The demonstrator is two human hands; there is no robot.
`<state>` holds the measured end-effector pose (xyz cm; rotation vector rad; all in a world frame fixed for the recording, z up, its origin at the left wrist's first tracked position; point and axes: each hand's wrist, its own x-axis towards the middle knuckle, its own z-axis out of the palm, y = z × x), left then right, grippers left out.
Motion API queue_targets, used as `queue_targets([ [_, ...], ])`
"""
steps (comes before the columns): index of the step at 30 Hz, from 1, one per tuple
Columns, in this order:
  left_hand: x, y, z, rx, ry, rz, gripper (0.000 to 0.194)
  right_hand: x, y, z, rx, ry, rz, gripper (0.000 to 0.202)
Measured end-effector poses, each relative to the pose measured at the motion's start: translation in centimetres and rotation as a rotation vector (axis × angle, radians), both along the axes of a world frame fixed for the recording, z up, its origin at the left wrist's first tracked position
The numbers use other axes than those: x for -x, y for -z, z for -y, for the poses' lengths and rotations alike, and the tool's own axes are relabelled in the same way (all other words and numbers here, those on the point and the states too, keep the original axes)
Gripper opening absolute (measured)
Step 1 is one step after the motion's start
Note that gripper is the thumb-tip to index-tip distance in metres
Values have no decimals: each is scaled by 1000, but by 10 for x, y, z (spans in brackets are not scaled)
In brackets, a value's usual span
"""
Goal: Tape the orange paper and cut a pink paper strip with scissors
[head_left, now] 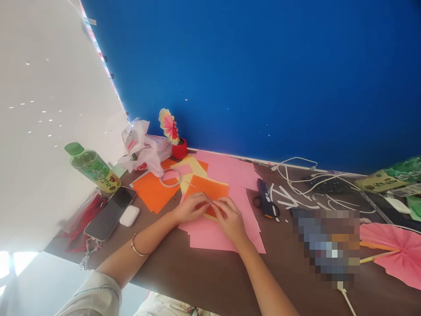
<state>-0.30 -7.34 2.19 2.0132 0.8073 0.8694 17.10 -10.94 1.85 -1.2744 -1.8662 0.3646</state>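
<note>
We judge the flat, four-sided orange paper sheet point(212, 185) light, easily creased, best edge-held. Our fingers point(204, 198) pinch together, on what we cannot tell.

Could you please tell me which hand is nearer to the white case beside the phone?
Left. The left hand is to the right of the white case; the right hand is farther right.

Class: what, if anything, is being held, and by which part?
It cannot be told: the left hand and right hand meet over the orange sheet, but anything pinched between them is too small to discern.
</note>
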Motion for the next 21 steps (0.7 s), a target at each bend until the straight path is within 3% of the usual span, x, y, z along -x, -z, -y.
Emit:
queue_targets([
  [11,0,4,1,-79,1,-99,22,-1,3,0,-26,-14,20,22],
  [21,-1,1,2,-52,-15,-96,21,-3,2,-1,-77,-32,91,25],
])
